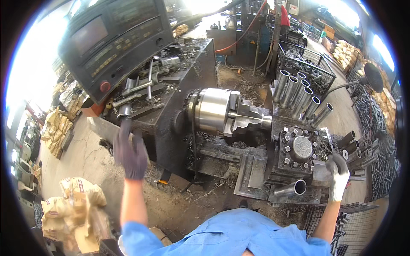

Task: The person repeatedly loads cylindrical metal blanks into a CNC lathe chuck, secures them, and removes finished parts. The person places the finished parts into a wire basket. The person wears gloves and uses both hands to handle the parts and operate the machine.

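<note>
My left hand, in a dark glove and blurred by motion, is in front of the lathe's headstock with its fingers stretched out. Just beyond its fingertips lies a short metal tube, beside a T-handled chuck key. My right hand, in a pale glove, is closed around the lower part of a slim metal caliper at the right of the tool post. The chuck grips a shiny workpiece. Below the tool post, a metal sleeve lies on its side.
The control panel with a red stop button overhangs the left. Several upright tubes stand behind the tool post; darker tubes lie right of it. Paper sacks are at lower left, a wire basket at lower right.
</note>
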Demonstrator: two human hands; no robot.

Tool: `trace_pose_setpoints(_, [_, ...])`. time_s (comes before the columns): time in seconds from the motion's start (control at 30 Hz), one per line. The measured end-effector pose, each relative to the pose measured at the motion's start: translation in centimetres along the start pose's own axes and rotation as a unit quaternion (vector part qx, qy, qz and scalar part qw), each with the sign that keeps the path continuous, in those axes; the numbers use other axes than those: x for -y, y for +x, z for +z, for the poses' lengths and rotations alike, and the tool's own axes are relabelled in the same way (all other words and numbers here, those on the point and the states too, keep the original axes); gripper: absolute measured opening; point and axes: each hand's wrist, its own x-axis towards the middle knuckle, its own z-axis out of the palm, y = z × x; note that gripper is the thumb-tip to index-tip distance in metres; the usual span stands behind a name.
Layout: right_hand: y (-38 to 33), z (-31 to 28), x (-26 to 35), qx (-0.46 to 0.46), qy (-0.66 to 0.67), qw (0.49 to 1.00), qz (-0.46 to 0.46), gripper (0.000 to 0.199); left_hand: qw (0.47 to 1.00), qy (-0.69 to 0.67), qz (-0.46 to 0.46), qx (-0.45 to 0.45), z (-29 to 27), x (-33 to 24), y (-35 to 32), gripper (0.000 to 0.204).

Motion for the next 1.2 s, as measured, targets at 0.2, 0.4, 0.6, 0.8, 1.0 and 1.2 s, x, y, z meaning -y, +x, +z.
trace_pose_setpoints(0.2, [-8.9, -3.8, -4.5, -0.041, -0.080, 0.996, 0.029, 0.028, 0.910, 0.218, -0.182, 0.302, 9.0, 2.5, 20.0, 0.088])
trace_pose_setpoints(0.4, [-14.1, -5.5, -3.8, 0.008, -0.118, 0.992, 0.048, 0.029, 0.995, -0.013, 0.079, -0.051, 6.3, -2.5, 12.7, 0.059])
trace_pose_setpoints(0.6, [-14.9, -3.1, -8.1, 0.132, -0.080, 0.981, 0.120, 0.031, 0.779, -0.335, -0.174, 0.502, 1.7, -14.7, -24.3, 0.038])
trace_pose_setpoints(0.8, [-11.9, 1.2, -7.3, 0.277, 0.018, 0.956, 0.092, 0.066, 0.608, -0.254, -0.377, 0.650, -9.3, -17.6, -42.5, 0.048])
trace_pose_setpoints(1.0, [-13.2, 8.0, -3.6, 0.335, -0.063, 0.939, -0.033, 0.026, 0.685, -0.137, -0.434, 0.570, -18.0, -17.8, -41.8, 0.057])
trace_pose_setpoints(1.2, [-29.3, 16.2, 0.2, 0.666, -0.012, 0.735, -0.126, 0.014, 0.692, -0.068, -0.576, 0.430, -32.7, -17.0, -48.6, 0.056])
